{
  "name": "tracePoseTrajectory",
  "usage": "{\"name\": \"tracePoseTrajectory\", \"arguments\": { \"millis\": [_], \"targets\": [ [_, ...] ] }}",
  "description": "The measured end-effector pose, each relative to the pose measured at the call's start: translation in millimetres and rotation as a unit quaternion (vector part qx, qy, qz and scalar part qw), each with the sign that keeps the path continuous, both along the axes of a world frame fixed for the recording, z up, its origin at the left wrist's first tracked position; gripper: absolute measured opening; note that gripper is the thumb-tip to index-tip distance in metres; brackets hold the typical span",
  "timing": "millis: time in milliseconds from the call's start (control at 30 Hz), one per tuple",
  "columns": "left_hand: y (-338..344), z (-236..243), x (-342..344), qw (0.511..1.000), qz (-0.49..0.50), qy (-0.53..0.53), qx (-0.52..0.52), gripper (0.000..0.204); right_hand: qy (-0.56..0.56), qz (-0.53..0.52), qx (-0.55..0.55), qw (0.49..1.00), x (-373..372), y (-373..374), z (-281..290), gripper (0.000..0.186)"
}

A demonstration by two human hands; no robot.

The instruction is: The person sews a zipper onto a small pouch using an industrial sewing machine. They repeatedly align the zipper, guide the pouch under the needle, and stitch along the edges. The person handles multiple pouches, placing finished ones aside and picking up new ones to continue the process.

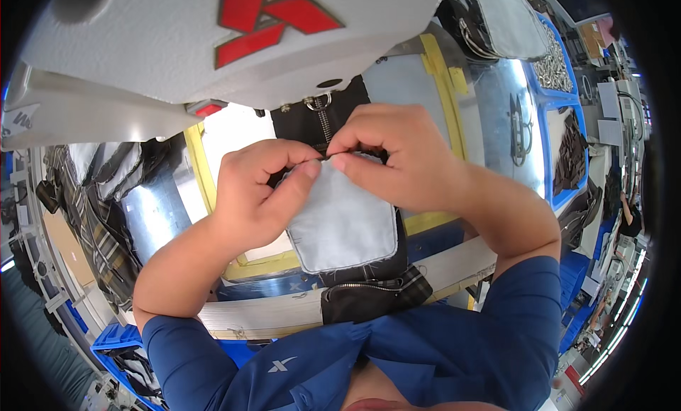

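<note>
A light grey fabric panel (344, 223) with frayed, stitched edges lies over a black fabric piece (347, 95) in front of me. My left hand (266, 187) pinches the panel's far edge between thumb and forefinger. Close beside it, my right hand (401, 156) pinches the same edge, with the two sets of fingertips almost touching. Just beyond the fingers, a metal zipper (324, 124) with a ring runs along the black fabric. The exact fold under my fingertips is too small to make out. Toward me, a dark zippered pouch part (372, 297) hangs over the table edge.
A large white sewing machine head (177, 49) overhangs the far left. Yellow tape (443, 92) borders the work surface. Plaid and black fabric pieces (106, 205) pile up at left. At right stand blue bins (560, 102) of metal parts and dark straps, near black cords (521, 131).
</note>
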State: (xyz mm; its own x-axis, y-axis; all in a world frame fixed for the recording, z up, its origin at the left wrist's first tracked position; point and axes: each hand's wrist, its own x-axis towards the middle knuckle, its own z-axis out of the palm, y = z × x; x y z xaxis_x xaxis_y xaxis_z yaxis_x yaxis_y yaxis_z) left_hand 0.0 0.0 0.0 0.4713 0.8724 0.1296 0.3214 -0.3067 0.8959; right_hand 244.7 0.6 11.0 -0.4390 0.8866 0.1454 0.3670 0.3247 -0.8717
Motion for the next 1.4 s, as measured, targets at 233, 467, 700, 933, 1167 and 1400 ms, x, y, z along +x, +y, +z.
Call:
{"name": "tracePoseTrajectory", "arguments": {
  "millis": [233,467,700,933,1167,1400],
  "targets": [
    [1,-1,0,0.997,0.01,-0.022,-0.07,0.008,0.006,0.003,-0.016,1.0,-1,5,1,0.009],
    [0,-3,2,0.999,0.02,-0.003,-0.037,0.008,-0.009,0.005,0.01,1.0,-1,5,-4,0.004],
    [12,-6,4,0.985,0.15,0.083,-0.029,0.018,-0.1,-0.062,0.164,0.979,-6,19,-17,0.017],
    [53,-32,-15,0.959,0.111,0.214,0.148,0.03,-0.184,-0.08,0.063,0.978,-4,61,-8,0.026],
    [63,-25,-5,0.943,0.122,0.31,-0.006,0.046,-0.189,-0.09,0.087,0.974,0,66,-20,0.024],
    [68,-30,-16,0.957,0.088,0.257,0.104,0.034,-0.239,-0.053,0.04,0.969,0,81,-13,0.025]
  ]
}}
